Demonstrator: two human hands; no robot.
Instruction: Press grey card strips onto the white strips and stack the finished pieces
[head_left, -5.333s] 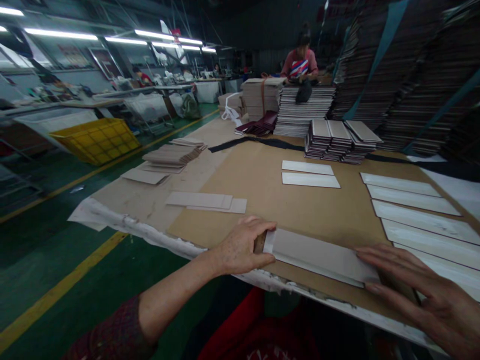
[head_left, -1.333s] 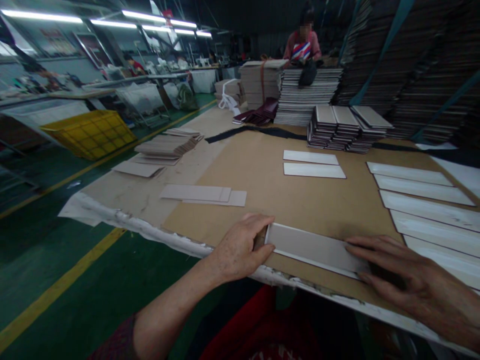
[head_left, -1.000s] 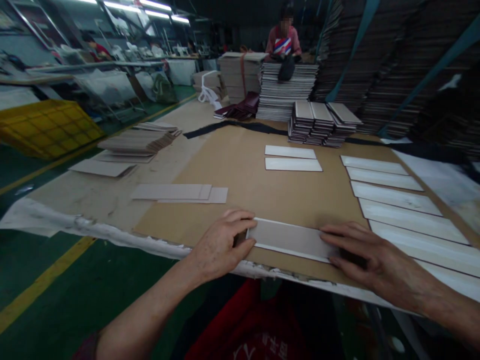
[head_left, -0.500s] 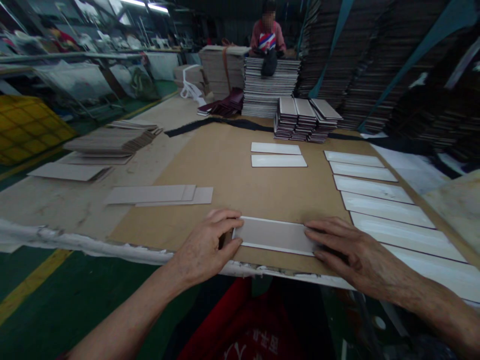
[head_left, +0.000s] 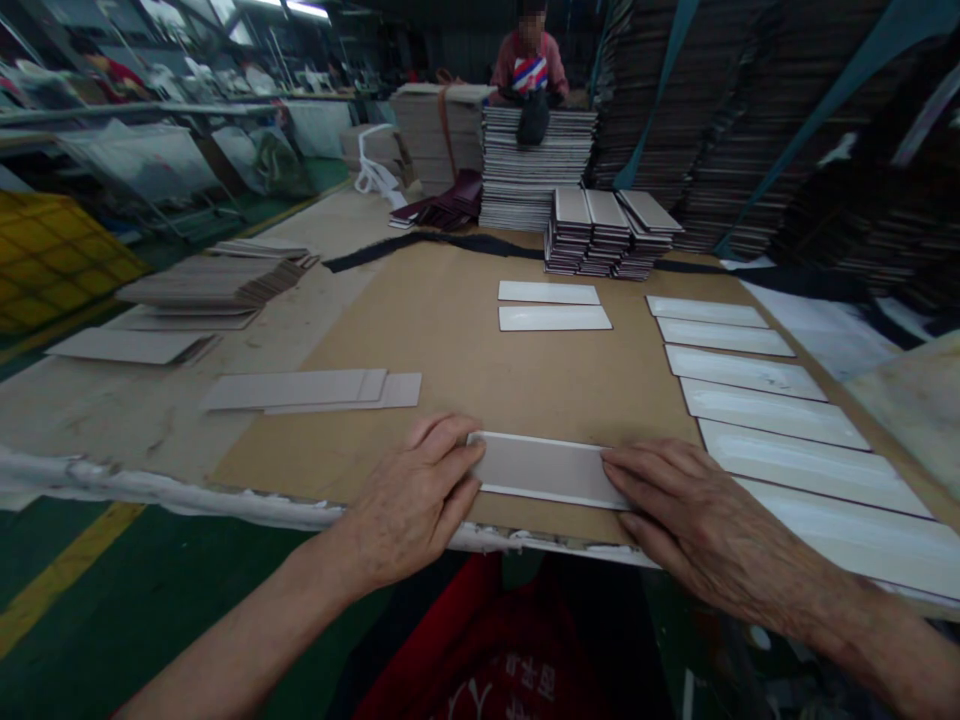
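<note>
A grey cardboard strip with thin white borders lies flat near the table's front edge. My left hand is at its left end, fingers bent and closed on the end and corner. At the right end, my right hand has its fingers together on the strip, the thumb low by the near corner. The fingers hide both ends. White strips with dark edges lie in an overlapping column to the right. Left of my left hand are loose grey cardboard strips.
Two white strips lie farther back. Bundled strips are stacked behind them. Grey board pieces are piled at the left. A person is behind a tall stack of boards. Dark stacks rise at the right.
My left fingers have closed in on the strip's left end, the gap between thumb and index gone. My right thumb has slid off toward the near corner. The strip stays almost in place.
</note>
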